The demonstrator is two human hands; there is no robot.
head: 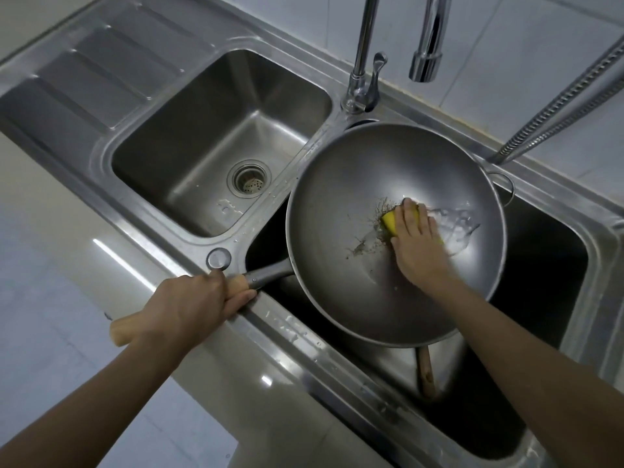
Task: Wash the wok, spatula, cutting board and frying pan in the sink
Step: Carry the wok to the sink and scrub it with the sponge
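Right hand: the right hand (pixel 417 243) lies flat, fingers pressed down over a yellow sponge (pixel 393 221), pinning it against the inner wall of the wok so the rubbing force goes straight into the metal.
Left hand: the left hand (pixel 196 304) is wrapped tight round the wooden handle (pixel 118 331), probably to stop the pan turning or sliding under the scrubbing.
Wok: the wok (pixel 354 197) sits tilted over the right basin (pixel 553 261), its handle crossing the front rim; that way the run-off falls into the basin, I judge.
Dirt: brown specks (pixel 378 214) lie just beside the sponge, with a film of water (pixel 456 224) on its far side, so the hand works where the residue is.
Under the wok: a wooden stick-like piece (pixel 426 371) shows in the basin below; it may be the spatula's handle, but I cannot tell.
Left basin: the left basin (pixel 216 140) holds only its drain strainer (pixel 249 179).
Tap: the spout (pixel 426 64) hangs above the wok's far edge; no stream is visible.
Progress: the wok is mid-scrub; cutting board and frying pan are not seen.
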